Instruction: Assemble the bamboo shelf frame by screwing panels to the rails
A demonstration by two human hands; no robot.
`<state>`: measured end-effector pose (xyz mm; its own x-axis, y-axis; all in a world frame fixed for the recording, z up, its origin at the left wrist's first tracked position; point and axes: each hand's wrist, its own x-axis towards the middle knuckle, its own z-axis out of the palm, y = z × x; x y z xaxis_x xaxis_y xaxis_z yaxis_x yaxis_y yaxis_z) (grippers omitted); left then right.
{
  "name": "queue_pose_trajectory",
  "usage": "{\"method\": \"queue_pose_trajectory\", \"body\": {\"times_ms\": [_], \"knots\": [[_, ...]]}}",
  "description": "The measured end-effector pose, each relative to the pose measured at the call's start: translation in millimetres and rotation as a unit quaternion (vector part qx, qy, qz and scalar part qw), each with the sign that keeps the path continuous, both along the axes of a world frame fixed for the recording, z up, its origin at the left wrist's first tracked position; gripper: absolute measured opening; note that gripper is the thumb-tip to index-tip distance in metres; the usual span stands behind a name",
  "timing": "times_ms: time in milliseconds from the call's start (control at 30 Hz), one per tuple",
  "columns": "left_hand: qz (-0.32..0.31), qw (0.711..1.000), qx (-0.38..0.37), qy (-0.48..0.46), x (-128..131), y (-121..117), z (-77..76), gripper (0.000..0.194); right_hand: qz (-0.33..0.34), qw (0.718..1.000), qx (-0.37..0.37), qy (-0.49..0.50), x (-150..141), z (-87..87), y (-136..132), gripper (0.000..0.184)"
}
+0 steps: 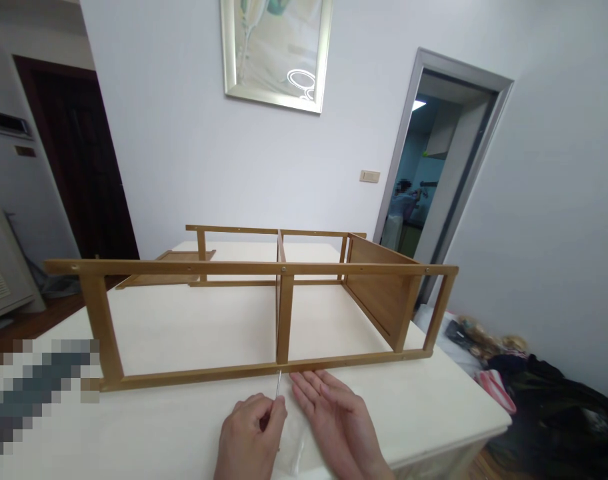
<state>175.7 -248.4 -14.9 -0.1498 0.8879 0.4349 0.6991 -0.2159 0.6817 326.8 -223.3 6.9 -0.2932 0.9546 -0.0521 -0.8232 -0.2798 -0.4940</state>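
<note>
A wooden shelf frame [194, 268] lies on its side on a white table [149, 433]. It has a middle shelf [284, 320] and a solid end panel [379, 280]. My left hand [251, 433] is closed around a thin silver hex key [278, 385], whose tip reaches the lower front rail [194, 375] below the middle shelf. Just right of it, my right hand [337, 417] lies palm up with its fingers stretched out, fingertips close to that rail. Between the hands is a clear plastic bag [294, 450], partly hidden.
Another wooden panel [164, 270] lies at the far left of the table. Dark clothes [559, 400] are heaped beyond the table's right edge. A person [404, 200] stands past the doorway at the back right. A framed picture [274, 100] hangs on the wall.
</note>
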Motion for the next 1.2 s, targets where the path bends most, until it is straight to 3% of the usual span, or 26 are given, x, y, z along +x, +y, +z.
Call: {"method": "queue_pose_trajectory", "body": {"times_ms": [200,333,433,567,800,933,1000,1067,1200], "knots": [[-0.006,0.999,0.046,-0.011,-12,3,8.9,0.033,0.006,0.999,-0.01,-0.033,-2,-2.0,4,0.016],[-0.006,1.0,-0.002,0.011,-30,13,17.1,0.038,-0.008,0.999,-0.015,-0.052,-4,-1.1,4,0.019],[-0.042,0.997,-0.034,0.053,-39,21,21.0,0.043,-0.016,0.997,-0.02,-0.073,-6,-0.1,4,0.021],[-0.071,0.993,-0.044,0.084,-43,28,19.0,0.042,-0.022,0.994,-0.019,-0.103,-7,3.0,3,0.022],[-0.032,0.995,0.019,0.096,-42,26,9.2,0.04,0.055,0.983,-0.031,-0.171,2,13.9,4,0.022],[-0.02,0.994,0.031,0.104,-40,26,9.4,0.041,0.061,0.968,0.0,-0.243,8,12.1,8,0.027],[-0.023,0.994,0.02,0.109,-39,26,9.7,0.041,0.039,0.943,0.034,-0.329,11,8.6,12,0.03],[-0.035,0.993,0.003,0.116,-38,26,9.0,0.041,-0.032,0.898,0.082,-0.431,14,4.7,16,0.035],[-0.034,0.992,0.004,0.119,-37,24,5.8,0.042,-0.224,0.75,0.213,-0.585,20,-2.8,19,0.032]]}}
